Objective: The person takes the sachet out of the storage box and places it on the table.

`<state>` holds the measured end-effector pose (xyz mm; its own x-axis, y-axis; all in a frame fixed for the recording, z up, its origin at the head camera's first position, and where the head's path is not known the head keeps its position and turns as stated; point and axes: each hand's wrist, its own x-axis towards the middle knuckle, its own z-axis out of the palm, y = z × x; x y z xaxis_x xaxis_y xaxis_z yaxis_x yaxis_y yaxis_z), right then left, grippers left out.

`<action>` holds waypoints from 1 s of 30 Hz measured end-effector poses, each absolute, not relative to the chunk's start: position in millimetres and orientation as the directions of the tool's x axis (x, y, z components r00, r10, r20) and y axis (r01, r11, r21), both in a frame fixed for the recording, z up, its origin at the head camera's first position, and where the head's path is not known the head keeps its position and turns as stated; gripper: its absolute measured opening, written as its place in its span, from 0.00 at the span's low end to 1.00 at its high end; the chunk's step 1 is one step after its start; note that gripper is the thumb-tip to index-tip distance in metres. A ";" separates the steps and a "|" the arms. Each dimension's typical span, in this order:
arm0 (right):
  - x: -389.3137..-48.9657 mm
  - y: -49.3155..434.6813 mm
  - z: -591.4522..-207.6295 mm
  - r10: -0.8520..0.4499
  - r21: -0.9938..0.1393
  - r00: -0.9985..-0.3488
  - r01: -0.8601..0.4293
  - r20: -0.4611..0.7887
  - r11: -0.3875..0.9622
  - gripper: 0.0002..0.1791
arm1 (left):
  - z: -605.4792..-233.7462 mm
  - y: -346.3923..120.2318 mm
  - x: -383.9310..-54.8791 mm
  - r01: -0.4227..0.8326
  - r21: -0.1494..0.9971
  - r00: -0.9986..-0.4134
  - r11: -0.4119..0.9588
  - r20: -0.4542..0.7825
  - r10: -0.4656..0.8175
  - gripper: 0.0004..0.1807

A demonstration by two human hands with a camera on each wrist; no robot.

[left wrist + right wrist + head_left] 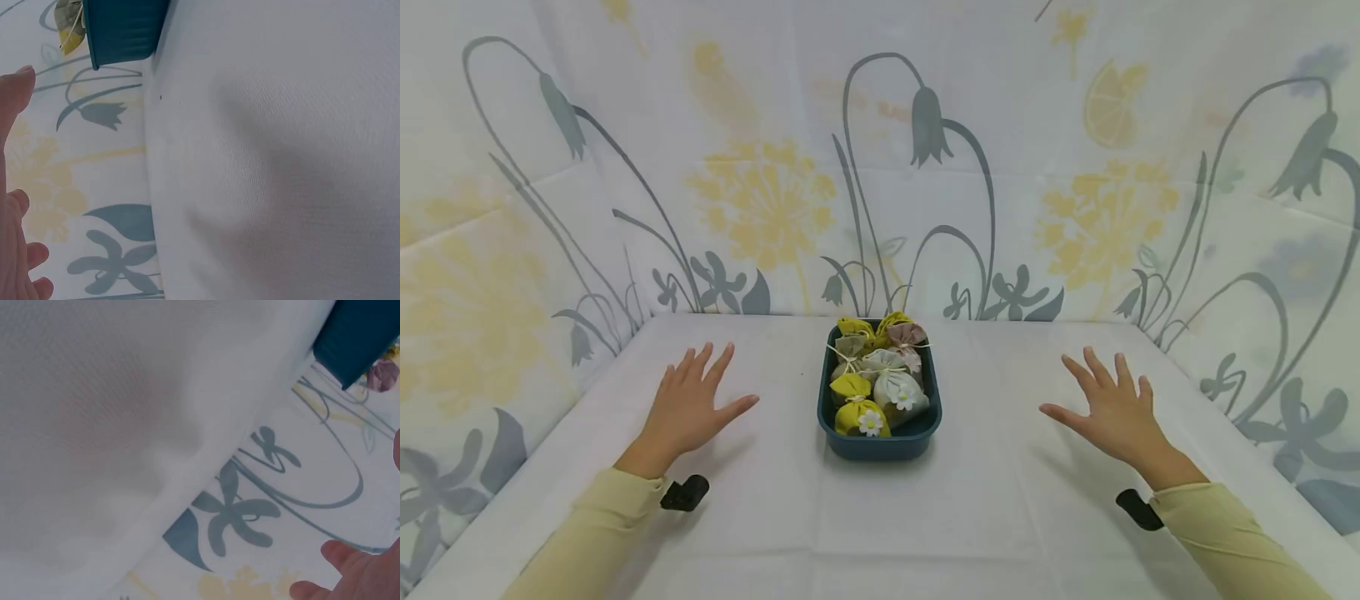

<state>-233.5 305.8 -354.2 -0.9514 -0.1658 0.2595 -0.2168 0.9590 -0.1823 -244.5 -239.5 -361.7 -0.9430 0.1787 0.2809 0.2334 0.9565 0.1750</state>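
Observation:
A dark blue rectangular tub stands at the middle of the table, filled with several small drawstring pouches. In front lies a yellow pouch with a white flower on it, and beside it a grey-white pouch, also flowered. Farther back are a pinkish pouch, a brownish one and more yellow cloth. My left hand hovers left of the tub, fingers spread, holding nothing. On the other side my right hand is likewise spread and bare, apart from the tub.
A white cloth covers the table. Behind it and at both sides hangs a curtain printed with grey flowers and yellow blooms. A black wrist device sits at the left cuff, another black device at the right.

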 end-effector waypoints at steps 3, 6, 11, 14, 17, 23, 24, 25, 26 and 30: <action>-232.7 302.2 -354.3 -0.166 -0.194 -0.952 -0.219 0.259 0.956 0.49 | -361.5 -235.6 -246.6 0.238 0.190 -0.941 0.952 0.289 0.177 0.49; -232.7 298.5 -355.0 -0.166 -0.207 -0.952 -0.222 0.256 0.953 0.49 | -361.9 -231.9 -248.4 0.244 0.201 -0.937 0.949 0.300 0.178 0.48; -235.4 293.6 -356.2 -0.168 -0.216 -0.952 -0.225 0.255 0.950 0.49 | -361.2 -225.0 -251.2 0.262 0.234 -0.930 0.936 0.319 0.181 0.49; -235.8 290.9 -356.1 -0.168 -0.226 -0.953 -0.227 0.252 0.947 0.49 | -359.9 -220.3 -252.5 0.273 0.256 -0.928 0.928 0.324 0.184 0.49; -235.6 288.1 -356.1 -0.170 -0.235 -0.953 -0.230 0.251 0.944 0.49 | -358.5 -215.2 -253.7 0.286 0.284 -0.925 0.915 0.332 0.186 0.49; -237.6 282.1 -357.0 -0.178 -0.245 -0.950 -0.241 0.255 0.939 0.48 | -356.0 -204.6 -255.3 0.300 0.339 -0.926 0.892 0.329 0.187 0.50; -238.3 281.0 -357.4 -0.179 -0.246 -0.950 -0.243 0.256 0.938 0.48 | -355.8 -203.0 -255.8 0.301 0.345 -0.927 0.889 0.326 0.187 0.50; -238.7 279.8 -357.5 -0.179 -0.249 -0.950 -0.244 0.257 0.937 0.48 | -355.6 -201.3 -256.1 0.303 0.350 -0.927 0.887 0.325 0.188 0.50; -239.3 278.7 -357.8 -0.179 -0.250 -0.950 -0.244 0.257 0.937 0.48 | -355.4 -199.5 -256.5 0.305 0.353 -0.926 0.884 0.325 0.190 0.50; -241.9 274.3 -357.8 -0.182 -0.254 -0.949 -0.249 0.258 0.935 0.48 | -355.5 -191.8 -258.2 0.311 0.368 -0.929 0.876 0.310 0.200 0.50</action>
